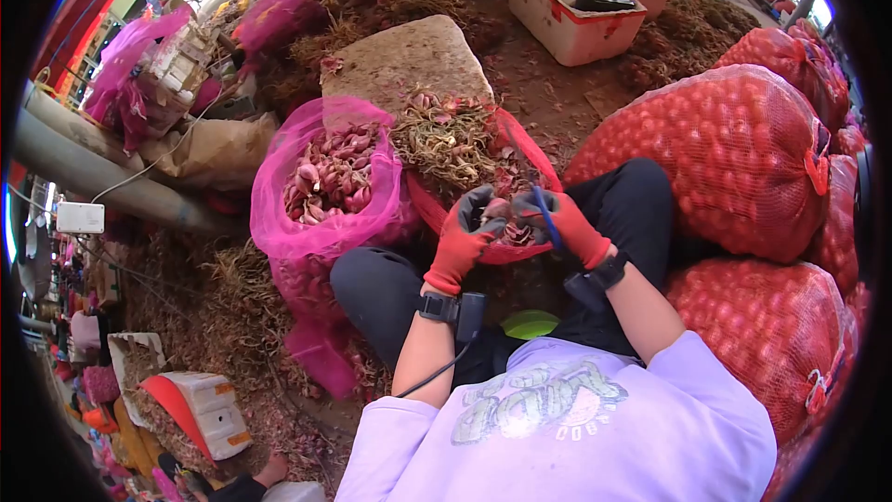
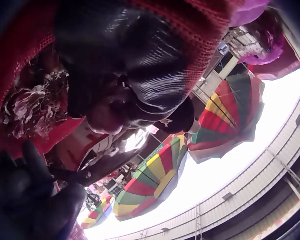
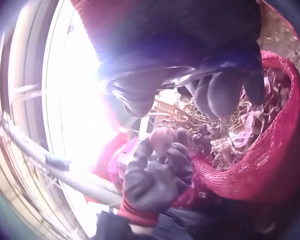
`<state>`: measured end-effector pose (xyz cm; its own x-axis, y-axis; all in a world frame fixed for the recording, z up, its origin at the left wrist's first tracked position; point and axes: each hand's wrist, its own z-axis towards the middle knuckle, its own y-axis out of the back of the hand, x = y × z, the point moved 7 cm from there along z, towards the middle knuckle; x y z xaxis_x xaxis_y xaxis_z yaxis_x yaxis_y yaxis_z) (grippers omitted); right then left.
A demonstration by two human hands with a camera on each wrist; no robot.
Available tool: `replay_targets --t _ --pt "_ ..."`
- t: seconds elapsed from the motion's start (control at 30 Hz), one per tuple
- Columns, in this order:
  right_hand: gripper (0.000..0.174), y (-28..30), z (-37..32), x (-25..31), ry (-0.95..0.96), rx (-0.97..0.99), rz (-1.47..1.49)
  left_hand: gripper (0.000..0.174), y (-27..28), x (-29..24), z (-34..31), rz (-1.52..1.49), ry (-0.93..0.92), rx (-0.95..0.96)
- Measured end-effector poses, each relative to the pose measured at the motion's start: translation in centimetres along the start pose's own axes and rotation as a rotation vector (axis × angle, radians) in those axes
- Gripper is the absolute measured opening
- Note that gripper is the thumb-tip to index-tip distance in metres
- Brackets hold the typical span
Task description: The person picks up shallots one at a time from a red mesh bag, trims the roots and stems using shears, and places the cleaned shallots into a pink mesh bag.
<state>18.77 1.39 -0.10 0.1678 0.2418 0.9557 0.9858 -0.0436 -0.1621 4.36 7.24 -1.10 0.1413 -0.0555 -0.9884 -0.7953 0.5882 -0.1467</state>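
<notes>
My left hand (image 1: pixel 467 234), in a red glove with a dark grey palm, grips a shallot (image 1: pixel 498 211) between thumb and fingers. In the right wrist view the shallot (image 3: pixel 162 138) shows at the fingertips. My right hand (image 1: pixel 573 226), gloved alike, is close beside it and holds a slim blue tool (image 1: pixel 545 214); its working end is hidden. Both hands are over a red mesh bag (image 1: pixel 534 144) holding papery skins and dry stems (image 3: pixel 230 135). Against its left side, a pink mesh bag (image 1: pixel 279 172) stands with its mouth wide, full of shallots (image 1: pixel 330 177).
Large red mesh sacks (image 1: pixel 715 149) of round bulbs crowd the right side. A stained pale slab (image 1: pixel 409 56) lies ahead, with dry stalks (image 1: pixel 446 139) by its near edge. A white foam box (image 1: pixel 581 33) is farther back. Left, a thick grey pole (image 1: pixel 121 172) crosses beside a pile of stalks.
</notes>
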Motion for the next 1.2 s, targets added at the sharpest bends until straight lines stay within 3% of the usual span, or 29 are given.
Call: replay_targets --t 0.07,0.17,0.2,0.23,0.33,0.43,0.53,0.73,0.8,0.93,1.03,1.1,1.2 --pt "0.032 -1.3 0.8 0.2 0.1 0.084 0.038 0.045 -0.8 -0.2 -0.1 -0.119 -0.023 0.004" --pt "0.026 -1.6 1.2 -2.6 -0.143 0.069 0.368 0.039 -0.8 -0.4 -0.3 -0.365 0.058 -0.081" --pt "0.018 -2.8 1.1 -1.4 -0.012 0.11 0.618 0.038 -0.6 -0.5 -0.3 -0.441 0.057 -0.08" --pt "0.018 -3.5 1.0 -1.0 0.029 0.104 0.642 0.036 -0.4 -0.8 -0.3 -0.516 0.054 -0.08" --pt "0.025 -3.8 2.3 -2.8 0.047 0.107 0.708 0.029 -1.3 0.4 -0.2 -0.31 0.05 -0.001" --pt "0.026 -3.1 1.5 -2.1 0.098 0.063 0.475 0.031 -1.7 1.5 -0.4 -0.262 0.111 0.032" --pt "0.023 -1.0 1.1 -3.5 -0.144 -0.089 0.215 0.037 -1.1 0.7 -0.1 -0.312 0.052 -0.031" --pt "0.019 -0.4 0.8 1.8 0.248 -0.289 -0.067 0.047 -0.4 1.1 0.3 -0.169 0.055 -0.065" --pt "0.02 -0.6 1.0 2.4 0.298 -0.27 -0.343 0.05 -1.0 1.2 0.4 -0.053 0.048 -0.029" --pt "0.022 -0.7 1.6 2.3 0.259 -0.232 -0.562 0.044 -1.2 0.1 -0.1 -0.12 0.021 -0.009" --pt "0.026 0.1 2.5 0.6 0.135 -0.194 -0.362 0.034 -0.9 0.9 -0.1 -0.309 0.117 -0.024" --pt "0.033 0.1 1.6 2.3 0.197 -0.226 -0.603 0.026 -0.1 2.2 0.5 -0.545 0.154 -0.089" --pt "0.042 -0.2 -0.2 2.7 0.301 -0.301 -1.027 0.015 2.0 2.1 0.9 -0.62 0.048 -0.269"
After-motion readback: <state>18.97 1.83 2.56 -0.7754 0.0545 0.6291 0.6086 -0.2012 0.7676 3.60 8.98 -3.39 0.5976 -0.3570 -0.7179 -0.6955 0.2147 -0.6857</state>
